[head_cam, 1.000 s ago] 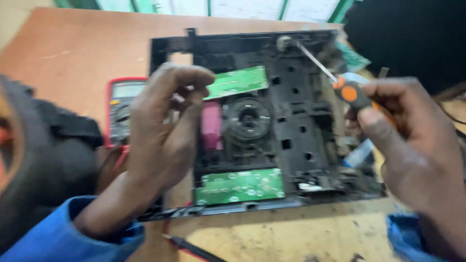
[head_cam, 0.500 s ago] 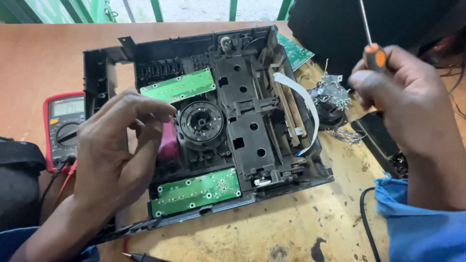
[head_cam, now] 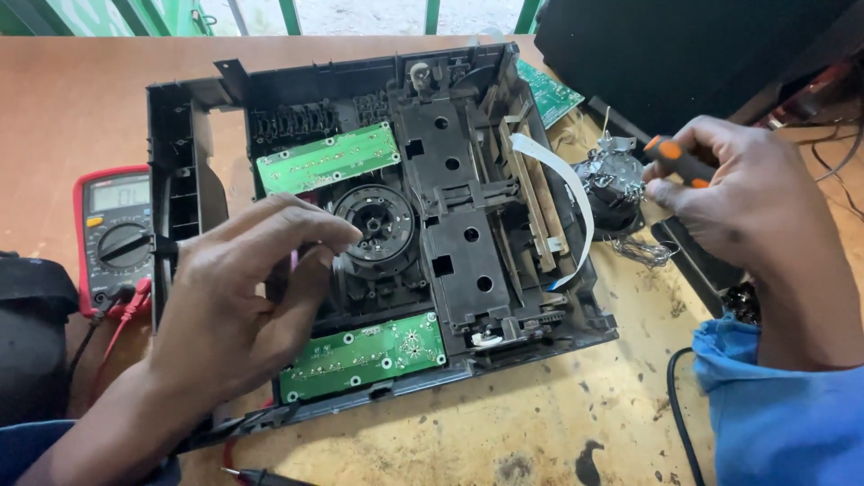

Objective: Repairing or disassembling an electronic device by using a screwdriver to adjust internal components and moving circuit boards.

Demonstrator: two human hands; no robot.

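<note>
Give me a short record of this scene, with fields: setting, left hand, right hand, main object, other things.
setting: worn wooden workbench
left hand: left hand rests on the opened black disc player chassis, fingertips beside the round spindle hub
right hand: right hand grips an orange-handled screwdriver, off to the chassis's right
main object: chassis holds two green circuit boards and a white ribbon cable
other things: red multimeter at the chassis's left

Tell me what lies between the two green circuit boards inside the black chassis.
In the head view, the round black disc hub sits between the upper green board and lower green board; the left hand's fingers reach it.
</note>
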